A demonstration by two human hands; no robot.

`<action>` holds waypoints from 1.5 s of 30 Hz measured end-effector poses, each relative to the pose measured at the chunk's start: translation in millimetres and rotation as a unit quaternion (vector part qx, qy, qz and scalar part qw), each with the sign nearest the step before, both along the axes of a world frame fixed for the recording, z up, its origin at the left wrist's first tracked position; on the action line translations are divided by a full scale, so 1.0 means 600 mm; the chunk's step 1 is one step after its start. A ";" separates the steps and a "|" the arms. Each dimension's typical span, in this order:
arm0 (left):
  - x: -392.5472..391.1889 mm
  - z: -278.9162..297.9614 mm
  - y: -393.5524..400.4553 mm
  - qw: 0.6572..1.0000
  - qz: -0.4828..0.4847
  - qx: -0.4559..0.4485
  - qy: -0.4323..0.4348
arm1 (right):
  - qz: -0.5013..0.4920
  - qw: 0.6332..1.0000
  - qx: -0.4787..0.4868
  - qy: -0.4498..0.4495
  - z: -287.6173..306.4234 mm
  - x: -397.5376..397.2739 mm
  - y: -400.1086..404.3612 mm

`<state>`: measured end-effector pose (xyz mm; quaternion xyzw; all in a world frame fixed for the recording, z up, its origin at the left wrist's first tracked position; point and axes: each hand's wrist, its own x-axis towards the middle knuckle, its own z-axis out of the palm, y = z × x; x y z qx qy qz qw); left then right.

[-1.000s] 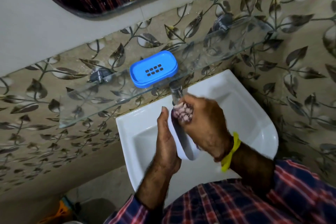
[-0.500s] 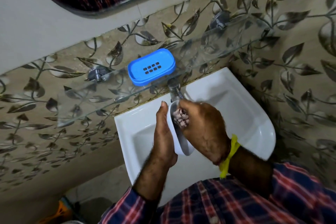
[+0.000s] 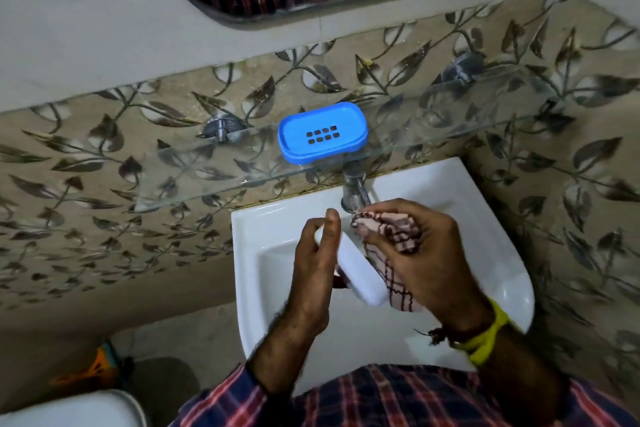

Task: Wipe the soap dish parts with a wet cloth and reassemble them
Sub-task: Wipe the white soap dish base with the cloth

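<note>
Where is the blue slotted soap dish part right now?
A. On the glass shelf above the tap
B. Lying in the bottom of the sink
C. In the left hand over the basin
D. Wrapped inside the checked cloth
A: the blue slotted part sits on the glass shelf above the tap, untouched, while the left hand holds the white part and the right hand grips the checked cloth.

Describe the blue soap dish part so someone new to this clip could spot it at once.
Find the glass shelf fixed to the leaf-patterned wall above the white sink. The blue soap dish part sits on it, just behind the tap. It is the only bright blue thing, an oval tray with small dark drain slots.
</note>
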<state>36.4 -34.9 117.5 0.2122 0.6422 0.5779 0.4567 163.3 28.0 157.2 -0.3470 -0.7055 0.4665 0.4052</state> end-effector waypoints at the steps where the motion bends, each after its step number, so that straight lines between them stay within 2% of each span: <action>1: 0.002 0.001 0.000 1.000 0.012 0.005 0.020 | 0.023 1.000 0.014 0.002 -0.002 -0.004 -0.002; 4: -0.008 0.001 0.003 0.998 0.055 0.029 0.016 | 0.056 0.994 0.091 -0.024 -0.014 -0.014 0.001; 6: -0.010 0.004 0.004 0.994 0.084 0.044 -0.060 | 0.068 0.985 0.156 -0.033 -0.019 -0.024 0.001; 9: -0.010 0.004 0.007 0.977 0.077 0.025 -0.199 | 0.072 0.970 0.228 -0.049 -0.019 -0.042 0.003; 11: -0.011 0.009 0.011 0.971 0.084 0.018 -0.224 | 0.074 0.961 0.260 -0.060 -0.017 -0.049 0.004; 14: -0.019 0.012 0.018 0.975 0.125 0.023 -0.180 | 0.082 0.950 0.293 -0.067 -0.018 -0.048 0.002; 18: -0.034 0.002 0.020 0.970 0.189 0.003 -0.151 | 0.117 0.973 0.195 -0.027 -0.033 -0.025 -0.014; 20: -0.036 -0.005 0.014 0.971 0.213 0.011 -0.108 | 0.125 0.971 0.196 -0.048 -0.043 -0.004 -0.033; 25: -0.001 -0.009 0.003 0.989 0.140 0.043 -0.019 | 0.105 0.970 0.210 -0.068 -0.026 -0.025 -0.008; 27: -0.002 -0.004 0.008 0.989 0.136 0.045 -0.028 | 0.104 0.972 0.204 -0.058 -0.019 -0.041 0.004; 31: -0.033 0.002 0.013 0.978 0.197 0.033 -0.053 | 0.123 0.942 0.294 -0.104 -0.033 -0.021 -0.014; 34: -0.027 -0.015 0.006 0.984 0.175 0.030 -0.002 | 0.117 0.927 0.328 -0.138 -0.027 -0.019 -0.020; 38: -0.014 -0.004 0.016 0.984 0.166 0.056 -0.019 | 0.085 0.913 0.346 -0.199 -0.008 -0.049 -0.009; 41: -0.034 0.002 0.025 0.977 0.203 0.031 -0.062 | 0.115 0.902 0.382 -0.166 -0.021 -0.033 -0.024; 43: -0.035 -0.003 0.020 0.976 0.187 0.005 -0.112 | 0.125 0.922 0.344 -0.127 -0.031 -0.021 -0.028; 45: -0.026 -0.009 0.016 0.971 0.186 -0.016 -0.150 | 0.109 0.959 0.249 -0.075 -0.038 -0.030 -0.016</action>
